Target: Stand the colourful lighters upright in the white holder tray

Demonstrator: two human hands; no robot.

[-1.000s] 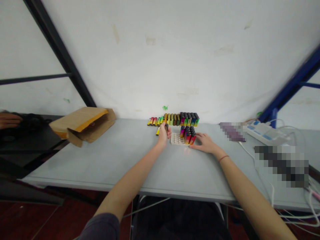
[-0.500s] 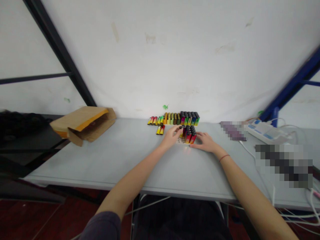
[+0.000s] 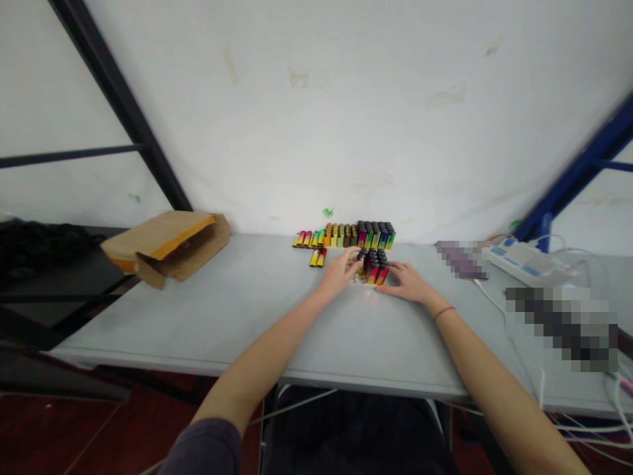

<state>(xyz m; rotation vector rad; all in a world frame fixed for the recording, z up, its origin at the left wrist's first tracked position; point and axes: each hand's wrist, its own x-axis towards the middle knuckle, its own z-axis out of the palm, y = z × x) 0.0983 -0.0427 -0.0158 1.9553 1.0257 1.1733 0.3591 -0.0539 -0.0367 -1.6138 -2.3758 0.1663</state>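
Several cigarette lighters [image 3: 374, 265] with black tops and red, purple and yellow bodies stand upright in a low white tray [image 3: 364, 284]. The tray's left part has bare slots. At this left side, my left hand [image 3: 338, 274] has its thumb and fingers closed round a black-topped lighter [image 3: 361, 256], low among the slots; its lower end is partly hidden. My right hand [image 3: 406, 282] grips the tray's right side, thumb along the front corner and fingers reaching behind. Two loose yellow and red lighters [image 3: 318, 258] lie left of the tray.
Behind stands another row of upright lighters [image 3: 376, 235], yellow to the left, with several lying lighters [image 3: 307, 239] beside it. An opened brown paper bag [image 3: 168, 244] lies left. A power strip [image 3: 531, 262] with cables sits right, near blurred items. The wall borders the table [image 3: 247, 316].
My left hand has lowered the lighter slightly into the left part of the tray. My right hand stays at the tray's right side.
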